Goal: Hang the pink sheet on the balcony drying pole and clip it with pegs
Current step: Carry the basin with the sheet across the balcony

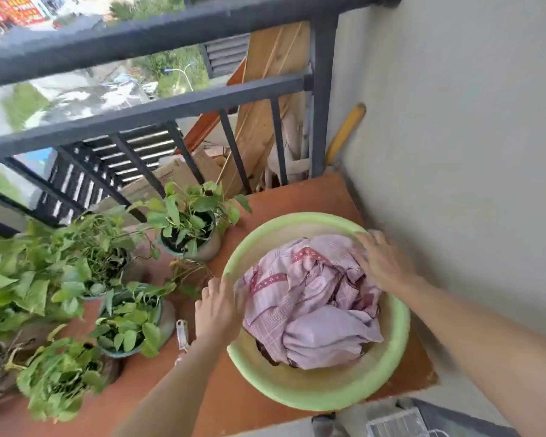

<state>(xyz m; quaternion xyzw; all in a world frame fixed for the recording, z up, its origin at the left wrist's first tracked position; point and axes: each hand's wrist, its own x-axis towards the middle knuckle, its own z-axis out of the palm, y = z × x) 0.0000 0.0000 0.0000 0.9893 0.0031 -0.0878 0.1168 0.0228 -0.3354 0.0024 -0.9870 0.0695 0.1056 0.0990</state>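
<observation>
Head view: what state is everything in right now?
sheet, crumpled in the basin, not yet hung.
basin, upright, holding the sheet.
left hand, at the basin's left rim, grip unclear.
right hand, fingers spread on the sheet.
plants, upright in pots beside the basin.

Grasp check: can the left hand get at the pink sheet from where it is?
Probably yes. The left hand is at the green basin's left rim, right beside the pink sheet, which lies heaped and uncovered. The right hand rests on the sheet's other side, out of the way.
</observation>
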